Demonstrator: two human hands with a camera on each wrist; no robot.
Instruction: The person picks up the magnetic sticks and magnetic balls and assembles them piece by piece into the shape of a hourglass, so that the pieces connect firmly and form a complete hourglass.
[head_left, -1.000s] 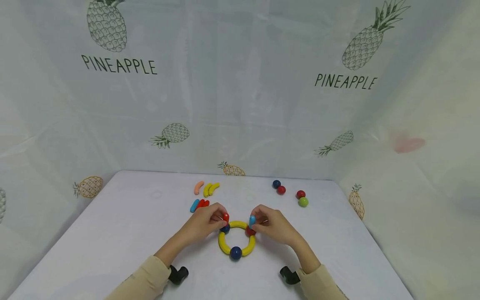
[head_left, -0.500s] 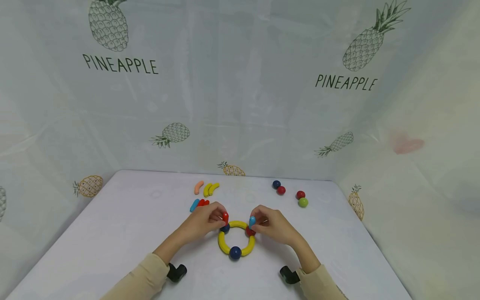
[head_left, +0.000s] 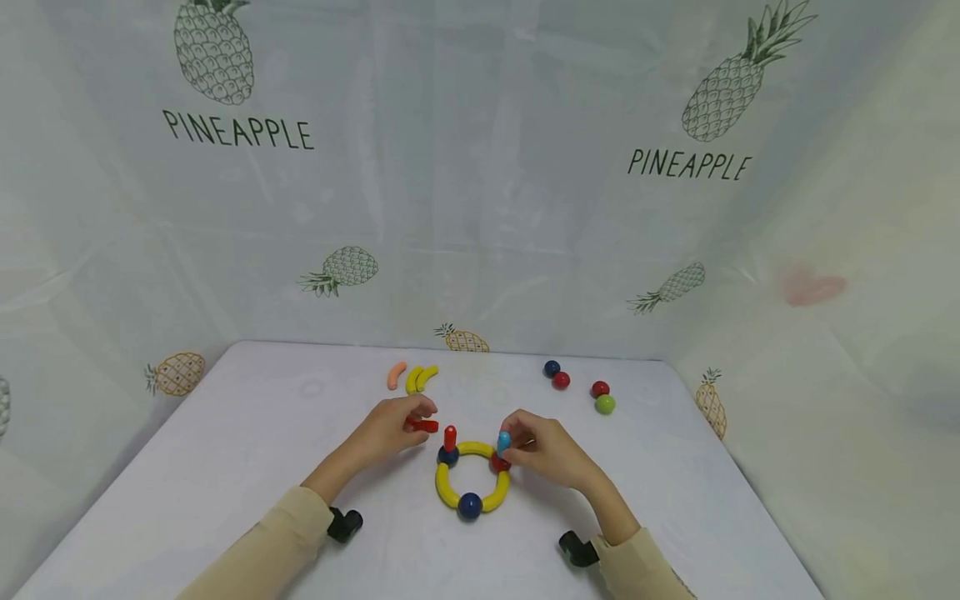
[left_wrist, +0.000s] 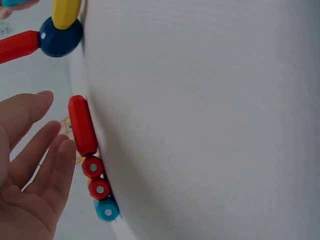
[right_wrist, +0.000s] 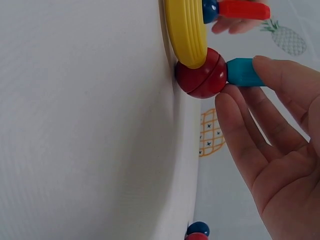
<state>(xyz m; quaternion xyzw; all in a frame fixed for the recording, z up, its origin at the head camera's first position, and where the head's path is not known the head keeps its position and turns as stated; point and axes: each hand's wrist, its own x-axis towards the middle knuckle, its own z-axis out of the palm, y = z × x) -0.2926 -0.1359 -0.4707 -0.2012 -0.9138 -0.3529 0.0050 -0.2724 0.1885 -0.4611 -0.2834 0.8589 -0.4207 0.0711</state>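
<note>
The blue rod (right_wrist: 245, 72), upright on the red ball (right_wrist: 201, 77), is pinched by the right hand (head_left: 551, 450); the loose red rod (left_wrist: 83, 125), beside the spread left hand (head_left: 392, 427), is best gripped centrally.

A smooth, glossy finish is shown by the grooved red ball (right_wrist: 205, 80), fine ribbing by the plastic-looking yellow arc (right_wrist: 186, 32); matt surfacing is displayed by the tabletop (head_left: 225, 450) up to its far edge.

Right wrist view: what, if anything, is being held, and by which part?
The blue stick, held by the right hand on its upper part, away from the red ball.
</note>
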